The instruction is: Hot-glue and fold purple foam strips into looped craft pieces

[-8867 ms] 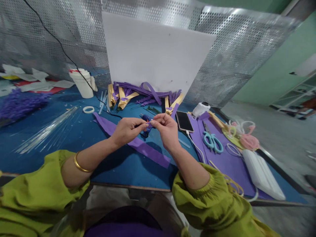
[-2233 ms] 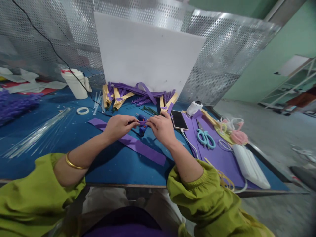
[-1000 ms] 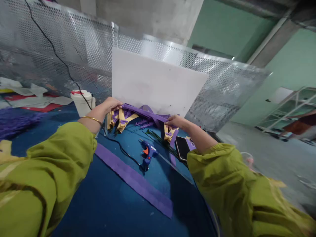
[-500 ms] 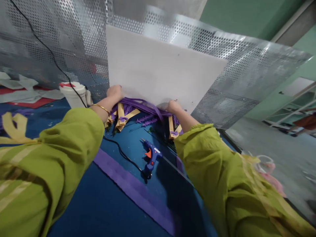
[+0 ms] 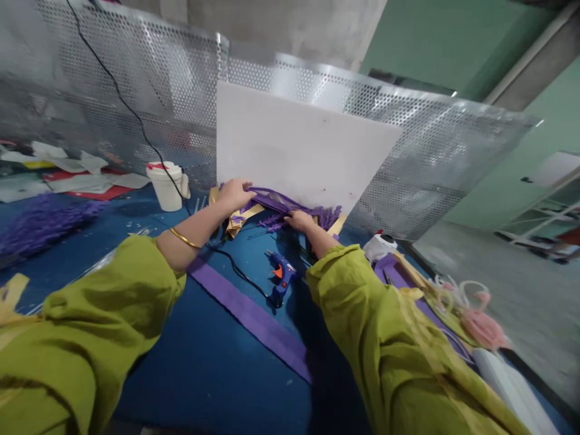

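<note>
while both arms stretch toward 12 o'clock, the blue table (image 5: 190, 368) fills the lower view, with the perforated metal screen (image 5: 136, 90) standing along its far edge. a white board (image 5: 299, 145) leans on that screen at 12 o'clock. at its foot lies the pile of purple strips (image 5: 276, 204), mixed with yellow-backed pieces (image 5: 238, 220) at its 9 o'clock side.

left hand (image 5: 234, 193): fingers curled down over the 9 o'clock end of the pile, pressing on a purple strip there; grip looks closed on it, thumb side hidden. a gold bangle (image 5: 183, 238) sits on that wrist.

right hand (image 5: 299, 220): palm down at the pile's 5 o'clock side, fingers bent onto the purple strips; cannot tell whether it pinches one or only rests on them.

a long purple band (image 5: 249, 314) lies flat on the table, running from 10 to 4 o'clock between the two green sleeves. the blue glue gun (image 5: 281, 279) lies just beside the right forearm, its black cord (image 5: 235, 269) crossing the band. a white tub (image 5: 167, 184) stands at 10 o'clock, well apart from the hands. a white bottle (image 5: 379, 246) sits at 3 o'clock of the pile.
</note>
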`<move>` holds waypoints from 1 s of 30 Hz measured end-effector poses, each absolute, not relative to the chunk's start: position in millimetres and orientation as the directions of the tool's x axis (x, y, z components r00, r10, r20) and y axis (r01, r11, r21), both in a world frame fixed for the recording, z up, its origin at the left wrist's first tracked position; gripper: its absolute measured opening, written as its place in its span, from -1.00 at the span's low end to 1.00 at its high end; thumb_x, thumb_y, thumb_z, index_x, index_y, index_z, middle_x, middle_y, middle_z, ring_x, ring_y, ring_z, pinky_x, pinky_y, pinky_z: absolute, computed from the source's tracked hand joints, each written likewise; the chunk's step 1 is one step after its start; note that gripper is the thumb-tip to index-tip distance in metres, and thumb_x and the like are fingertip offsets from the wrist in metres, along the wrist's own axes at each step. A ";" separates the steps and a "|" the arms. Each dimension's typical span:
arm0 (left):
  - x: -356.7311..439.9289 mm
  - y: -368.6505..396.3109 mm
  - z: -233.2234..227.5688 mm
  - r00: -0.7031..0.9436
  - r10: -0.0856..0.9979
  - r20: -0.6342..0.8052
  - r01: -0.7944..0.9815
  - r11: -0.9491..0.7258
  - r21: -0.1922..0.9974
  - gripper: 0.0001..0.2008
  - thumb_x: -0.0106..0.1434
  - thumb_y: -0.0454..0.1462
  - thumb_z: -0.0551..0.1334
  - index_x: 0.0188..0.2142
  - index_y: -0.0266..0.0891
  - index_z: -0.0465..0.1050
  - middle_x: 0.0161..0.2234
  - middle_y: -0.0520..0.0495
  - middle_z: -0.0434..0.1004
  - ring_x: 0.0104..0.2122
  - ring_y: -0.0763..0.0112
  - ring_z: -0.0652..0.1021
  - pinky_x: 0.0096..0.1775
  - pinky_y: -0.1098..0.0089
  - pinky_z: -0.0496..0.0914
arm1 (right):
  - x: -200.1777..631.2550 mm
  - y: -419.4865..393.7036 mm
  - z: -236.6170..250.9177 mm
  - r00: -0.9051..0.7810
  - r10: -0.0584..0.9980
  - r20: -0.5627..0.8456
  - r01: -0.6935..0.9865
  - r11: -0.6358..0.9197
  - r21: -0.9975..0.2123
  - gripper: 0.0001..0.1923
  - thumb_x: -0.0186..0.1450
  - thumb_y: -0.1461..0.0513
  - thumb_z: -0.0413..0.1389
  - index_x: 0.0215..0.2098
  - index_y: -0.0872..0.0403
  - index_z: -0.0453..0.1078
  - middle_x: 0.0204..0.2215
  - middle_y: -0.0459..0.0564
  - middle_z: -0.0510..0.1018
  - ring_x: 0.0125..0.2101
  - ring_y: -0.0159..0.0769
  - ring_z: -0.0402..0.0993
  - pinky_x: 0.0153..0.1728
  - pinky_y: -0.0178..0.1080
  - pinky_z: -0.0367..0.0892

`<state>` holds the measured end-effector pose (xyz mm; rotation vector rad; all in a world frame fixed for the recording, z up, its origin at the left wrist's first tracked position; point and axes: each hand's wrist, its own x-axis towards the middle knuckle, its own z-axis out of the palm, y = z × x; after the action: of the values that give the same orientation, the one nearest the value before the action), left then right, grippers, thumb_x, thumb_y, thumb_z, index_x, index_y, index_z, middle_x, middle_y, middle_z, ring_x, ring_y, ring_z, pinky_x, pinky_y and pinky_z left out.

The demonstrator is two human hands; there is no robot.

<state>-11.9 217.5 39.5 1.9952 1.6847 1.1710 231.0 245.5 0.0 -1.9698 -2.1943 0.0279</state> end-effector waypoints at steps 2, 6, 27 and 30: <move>-8.3 206.5 33.2 0.031 0.918 0.394 0.656 -0.316 0.685 -0.58 0.15 -0.26 0.34 0.03 -0.24 0.57 0.01 -0.17 0.62 0.02 0.17 0.57 0.06 0.32 0.38 | 233.8 239.2 9.6 -0.041 0.977 0.208 0.982 0.078 -0.174 -0.70 0.38 0.18 0.08 -0.03 0.13 0.53 -0.05 0.24 0.62 -0.01 -0.02 0.54 -0.02 -0.14 0.38; -3.4 198.6 28.7 0.037 0.898 0.438 0.578 -0.377 0.724 -0.55 0.18 -0.28 0.32 0.09 -0.26 0.52 0.08 -0.19 0.57 0.06 0.20 0.56 0.10 0.32 0.36 | 244.3 215.7 52.0 -0.011 0.898 0.439 0.959 0.134 -0.250 -0.66 0.42 0.22 -0.04 0.04 0.06 0.48 0.03 0.11 0.60 0.03 -0.14 0.50 0.02 -0.19 0.32; 39.6 76.9 55.6 0.333 0.929 0.160 -0.309 -0.053 0.950 -0.91 0.22 -0.31 0.33 -0.40 -0.29 0.55 -0.41 -0.14 0.59 -0.52 0.44 0.48 -0.39 0.37 0.36 | 255.5 37.4 64.1 0.027 0.929 0.369 0.388 0.331 -0.860 -0.75 0.16 0.24 0.16 -0.18 0.12 0.45 -0.49 -0.11 0.54 -0.55 -0.37 0.46 -0.49 -0.30 0.36; 36.8 66.1 51.9 0.261 0.959 0.112 -0.361 -0.010 0.933 -0.94 0.21 -0.31 0.34 -0.37 -0.29 0.54 -0.36 -0.12 0.62 -0.52 0.48 0.49 -0.40 0.43 0.38 | 246.9 15.3 59.4 -0.102 0.908 0.406 0.342 0.416 -0.843 -0.55 0.18 0.22 0.18 0.06 0.06 0.43 -0.51 -0.17 0.51 -0.53 -0.38 0.43 -0.49 -0.32 0.33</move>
<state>36.8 66.1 51.9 1.1027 0.7107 1.1963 246.9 15.3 59.4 -1.1099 -1.6606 0.7015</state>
